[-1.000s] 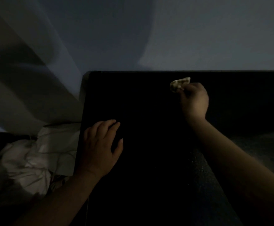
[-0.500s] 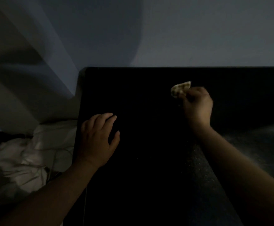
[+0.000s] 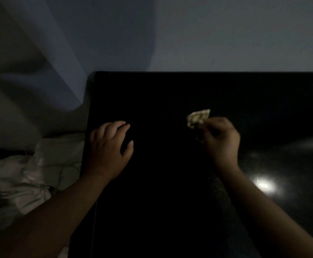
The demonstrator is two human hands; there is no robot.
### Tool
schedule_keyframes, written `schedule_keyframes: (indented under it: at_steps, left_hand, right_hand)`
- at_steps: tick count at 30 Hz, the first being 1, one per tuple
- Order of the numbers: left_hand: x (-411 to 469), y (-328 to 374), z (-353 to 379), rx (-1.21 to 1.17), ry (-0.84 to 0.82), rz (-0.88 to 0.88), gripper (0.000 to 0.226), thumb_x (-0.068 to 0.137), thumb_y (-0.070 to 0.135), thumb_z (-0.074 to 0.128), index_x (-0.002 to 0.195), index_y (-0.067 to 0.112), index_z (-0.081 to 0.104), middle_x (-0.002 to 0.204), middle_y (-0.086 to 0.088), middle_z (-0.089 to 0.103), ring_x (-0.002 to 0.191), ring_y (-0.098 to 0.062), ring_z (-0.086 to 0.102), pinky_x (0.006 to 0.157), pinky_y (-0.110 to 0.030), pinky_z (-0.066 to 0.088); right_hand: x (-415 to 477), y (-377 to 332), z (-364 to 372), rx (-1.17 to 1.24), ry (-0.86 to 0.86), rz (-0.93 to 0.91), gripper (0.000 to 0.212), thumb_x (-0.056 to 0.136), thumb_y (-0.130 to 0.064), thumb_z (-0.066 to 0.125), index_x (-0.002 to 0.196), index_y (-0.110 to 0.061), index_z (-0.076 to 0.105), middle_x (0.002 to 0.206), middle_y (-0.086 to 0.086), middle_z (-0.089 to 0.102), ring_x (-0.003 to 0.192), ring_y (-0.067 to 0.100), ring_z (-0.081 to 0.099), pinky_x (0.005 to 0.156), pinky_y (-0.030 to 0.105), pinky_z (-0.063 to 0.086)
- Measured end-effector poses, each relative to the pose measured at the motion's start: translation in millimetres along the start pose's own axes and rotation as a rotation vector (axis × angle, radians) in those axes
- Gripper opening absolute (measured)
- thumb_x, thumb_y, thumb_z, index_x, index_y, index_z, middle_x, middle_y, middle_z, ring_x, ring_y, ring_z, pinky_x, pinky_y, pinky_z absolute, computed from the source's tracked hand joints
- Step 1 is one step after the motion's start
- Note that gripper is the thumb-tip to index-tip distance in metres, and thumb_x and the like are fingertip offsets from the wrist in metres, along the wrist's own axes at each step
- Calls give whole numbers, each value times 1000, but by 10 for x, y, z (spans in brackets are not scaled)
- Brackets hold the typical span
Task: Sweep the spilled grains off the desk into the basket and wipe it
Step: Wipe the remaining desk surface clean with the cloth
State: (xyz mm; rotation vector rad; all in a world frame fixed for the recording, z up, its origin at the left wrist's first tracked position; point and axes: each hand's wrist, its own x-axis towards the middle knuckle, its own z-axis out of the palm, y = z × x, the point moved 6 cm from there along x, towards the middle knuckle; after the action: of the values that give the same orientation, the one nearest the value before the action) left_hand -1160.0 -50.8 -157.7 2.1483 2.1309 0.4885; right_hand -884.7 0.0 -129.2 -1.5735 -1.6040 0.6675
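In the head view, the right hand [image 3: 221,138] pinches a small pale crumpled wad [image 3: 198,118], paper or cloth I cannot tell, low over the middle of the black tabletop [image 3: 170,211]. Its grip is closed tightly on the wad. The left hand [image 3: 109,149] rests flat near the left edge, fingers relaxed and a little spread, holding nothing. A faint speckled band [image 3: 218,190] beside the right forearm is perhaps the grains; the basket is not visible.

The danger, I think, is the darkness: grains are hard to see on a black surface, so some may be missed or pushed over the left edge onto the white crumpled fabric [image 3: 21,175].

The tabletop is glossy and shows a lamp reflection [image 3: 262,185]. Behind it stands a plain grey wall [image 3: 226,34].
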Motion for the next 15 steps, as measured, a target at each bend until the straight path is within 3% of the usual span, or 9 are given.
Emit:
schedule_keyframes:
  at_steps: [2,5,11,15]
  left_hand:
    - [-4,1,-4,-14,4,5,50,84,42,43,124,17,59,130,0,54,117,-26,46,95,-45,38]
    - [-9,1,-4,-11,21,16,50,85,42,42,124,18,59,129,0,54,117,-27,46,94,-44,37]
    - [-22,-7,-3,-1,52,34,48,85,41,45,124,16,59,129,-1,55,116,-28,47,92,-41,35]
    - [-32,-28,8,-3,46,39,49,87,43,43,126,17,57,131,-1,53,118,-27,45,94,-41,33]
  right_hand:
    - [254,122,-118,-87,63,46,17,86,-11,67,102,-9,73,101,7,64,93,15,60,87,25,49]
    - [332,289,-35,-127,-11,86,21,88,-14,65,107,-6,70,108,10,61,103,25,58,93,45,48]
    - [-392,101,229,-159,-139,-64,24,86,-21,69,109,-28,71,107,-10,60,99,9,57,86,27,49]
    - [-853,-57,266,56,-320,-42,26,87,-18,69,107,-34,69,105,-16,60,98,4,60,84,22,51]
